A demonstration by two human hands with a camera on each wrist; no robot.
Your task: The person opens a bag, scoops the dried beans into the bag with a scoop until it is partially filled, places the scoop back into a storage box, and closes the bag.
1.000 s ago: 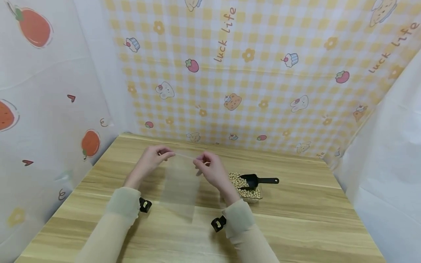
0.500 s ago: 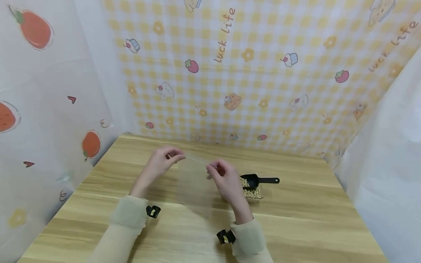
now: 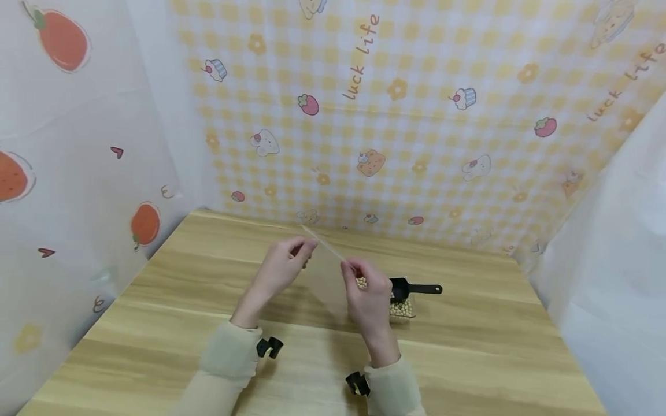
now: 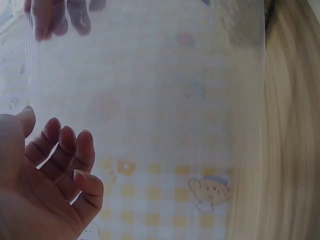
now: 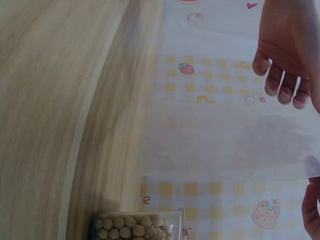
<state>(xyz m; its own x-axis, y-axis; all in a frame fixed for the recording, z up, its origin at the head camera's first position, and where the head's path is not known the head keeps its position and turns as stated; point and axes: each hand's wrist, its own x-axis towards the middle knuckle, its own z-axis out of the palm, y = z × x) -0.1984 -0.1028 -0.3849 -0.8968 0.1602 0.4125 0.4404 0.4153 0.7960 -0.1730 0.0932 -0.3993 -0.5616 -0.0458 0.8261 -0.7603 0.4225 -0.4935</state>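
Observation:
A clear plastic zip bag [image 3: 325, 277] hangs down from both hands over the wooden table, its top edge slanting from far left to near right. My left hand [image 3: 287, 263] pinches near this edge, in from the far corner; thumb and index meet there in the head view. In the left wrist view the other fingers of the left hand [image 4: 55, 185] are loosely curled beside the film. My right hand [image 3: 368, 289] pinches the near end of the top edge, and its fingers [image 4: 77, 17] show through the plastic.
Right behind my right hand stands a clear box of round pale beans [image 3: 400, 311], partly hidden. A black scoop [image 3: 424, 288] lies in it, handle to the right. Wooden table [image 3: 484, 323] surrounds them; patterned cloths [image 3: 416, 133] hang behind and at the sides.
My left hand has moved right, closer to my right hand, and now sits farther in from the bag's corner. The right hand moved right and slightly nearer; the bag's edge turned from nearly level to slanted.

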